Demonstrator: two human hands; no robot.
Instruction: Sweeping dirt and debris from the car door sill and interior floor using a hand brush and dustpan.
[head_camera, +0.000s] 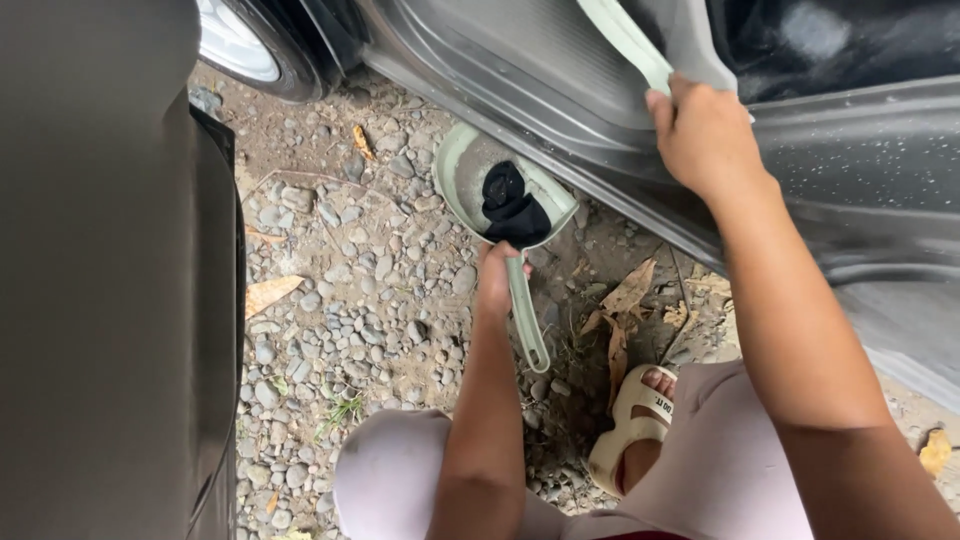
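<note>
My left hand (497, 278) grips the handle of a pale green dustpan (462, 175) held low against the sill of a car (560, 110). A crumpled black cloth (512, 207) lies in the pan. My right hand (706, 135) is closed on a pale green handle (625, 40), likely a brush, that reaches up into the open car doorway. My knees and a beige sandal (632, 428) show at the bottom, as I am crouched.
Gravel ground (350, 290) with dry leaves (625, 300) lies below. A car wheel (255, 45) is at the top left. The open dark car door (110, 280) fills the left side. The car's grey floor area (870, 170) is on the right.
</note>
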